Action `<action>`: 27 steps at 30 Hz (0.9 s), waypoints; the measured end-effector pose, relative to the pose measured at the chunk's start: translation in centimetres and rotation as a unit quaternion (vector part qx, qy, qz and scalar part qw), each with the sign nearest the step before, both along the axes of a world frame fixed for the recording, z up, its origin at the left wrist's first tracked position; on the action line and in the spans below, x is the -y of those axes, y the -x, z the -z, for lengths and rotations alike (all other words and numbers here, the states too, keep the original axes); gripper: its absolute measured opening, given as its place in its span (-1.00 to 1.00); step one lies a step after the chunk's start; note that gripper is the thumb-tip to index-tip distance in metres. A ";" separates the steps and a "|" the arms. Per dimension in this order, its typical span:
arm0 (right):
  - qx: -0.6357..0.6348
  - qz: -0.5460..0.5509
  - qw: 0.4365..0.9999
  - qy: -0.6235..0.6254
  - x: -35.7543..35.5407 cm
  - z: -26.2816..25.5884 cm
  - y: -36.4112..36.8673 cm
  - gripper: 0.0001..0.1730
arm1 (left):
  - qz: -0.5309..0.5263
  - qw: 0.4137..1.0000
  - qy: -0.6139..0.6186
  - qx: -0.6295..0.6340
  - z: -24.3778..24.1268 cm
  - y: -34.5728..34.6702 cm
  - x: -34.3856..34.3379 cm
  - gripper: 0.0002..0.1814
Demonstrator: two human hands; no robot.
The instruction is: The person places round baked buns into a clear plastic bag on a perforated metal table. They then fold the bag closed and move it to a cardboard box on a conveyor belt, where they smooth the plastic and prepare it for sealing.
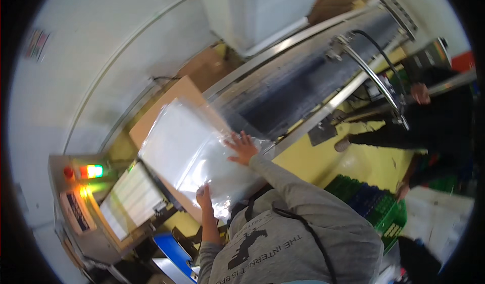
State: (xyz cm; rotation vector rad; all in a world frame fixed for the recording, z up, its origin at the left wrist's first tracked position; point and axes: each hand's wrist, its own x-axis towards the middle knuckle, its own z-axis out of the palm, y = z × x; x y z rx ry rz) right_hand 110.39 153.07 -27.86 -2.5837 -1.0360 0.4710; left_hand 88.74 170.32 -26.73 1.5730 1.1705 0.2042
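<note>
A stack of clear plastic sheets or bags lies on a brown cardboard sheet in front of me, shiny and wrinkled towards my body. My left hand is closed on the near left part of the plastic, its thumb side up. Fingers spread, my right hand rests flat on the plastic near its right edge and grips nothing. The underside of the cardboard is hidden.
A conveyor with a dark belt runs towards the upper right. At left stands a machine with lit signal lamps. A co-worker's hand is at a metal bar; another hand touches a green crate.
</note>
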 end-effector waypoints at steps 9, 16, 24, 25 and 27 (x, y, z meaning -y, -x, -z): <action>0.025 -0.039 0.999 -0.009 -1.4 -1.5 5.5 -0.17 | -0.007 0.994 -0.072 -0.080 -0.5 -1.7 0.6 -0.47; -0.015 -0.097 0.994 -0.038 -3.0 -3.1 6.5 -0.19 | 0.070 0.984 -0.085 -0.142 2.2 -0.5 -1.4 -0.66; 0.022 0.066 0.997 -0.040 4.3 -1.9 9.6 -0.36 | 0.027 0.996 -0.075 -0.048 2.0 -0.1 -0.7 -0.53; 0.026 0.082 0.996 -0.039 5.4 -2.3 9.9 -0.37 | 0.059 0.984 -0.128 -0.106 3.8 0.7 -2.3 -0.53; 0.037 0.098 0.994 -0.020 7.5 -2.9 9.9 -0.41 | 0.122 0.942 -0.233 -0.209 6.1 0.5 -4.2 -0.54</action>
